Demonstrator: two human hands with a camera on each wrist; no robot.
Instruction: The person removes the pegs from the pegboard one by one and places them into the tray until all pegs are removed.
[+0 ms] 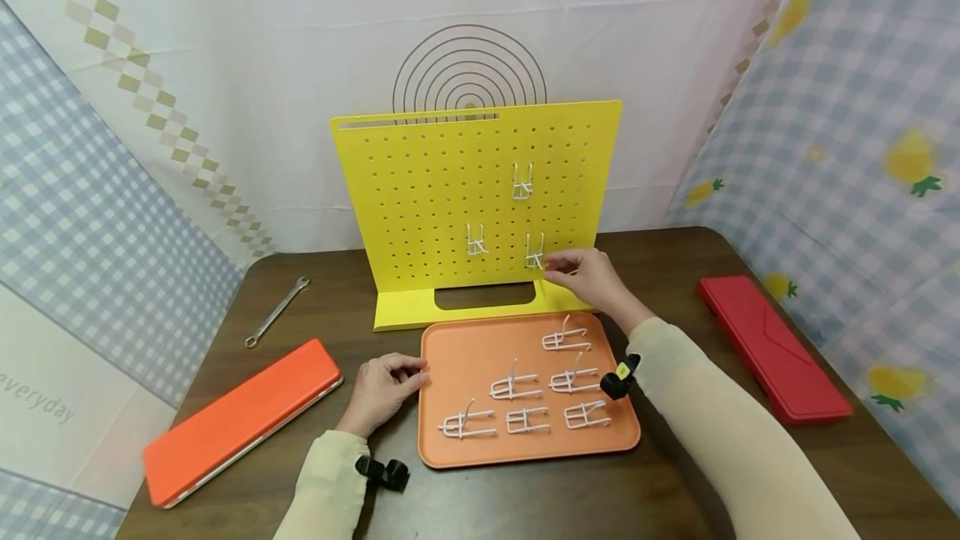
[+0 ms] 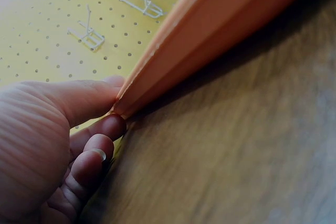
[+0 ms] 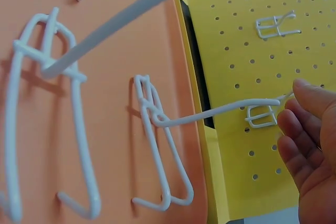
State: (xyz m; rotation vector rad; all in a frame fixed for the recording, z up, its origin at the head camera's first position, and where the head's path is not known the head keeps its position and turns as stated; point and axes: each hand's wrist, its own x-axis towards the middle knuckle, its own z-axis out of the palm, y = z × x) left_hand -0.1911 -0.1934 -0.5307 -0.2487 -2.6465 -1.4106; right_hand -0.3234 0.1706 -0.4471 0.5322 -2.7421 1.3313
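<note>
My left hand (image 1: 382, 392) pinches the left rim of an orange tray (image 1: 457, 348) between thumb and fingers; the left wrist view shows the rim (image 2: 123, 95) between them. My right hand (image 1: 588, 277) is at the lower right of a yellow pegboard (image 1: 435, 190). Its thumb and fingertips pinch the protruding prong of a white wire hook (image 1: 534, 258), whose frame lies against the board. Two more hooks hang there, an upper hook (image 1: 522, 184) and a lower left hook (image 1: 476, 242). Several white wire hooks lie on the tray, among them a hook (image 3: 157, 140) near its far edge.
An orange-red case (image 1: 243, 419) and a wrench (image 1: 277, 312) lie on the left of the dark wooden table (image 1: 510, 507). A red case (image 1: 772, 348) lies at the right. Behind the pegboard hangs a white cloth (image 1: 315, 40); checked cloth flanks both sides.
</note>
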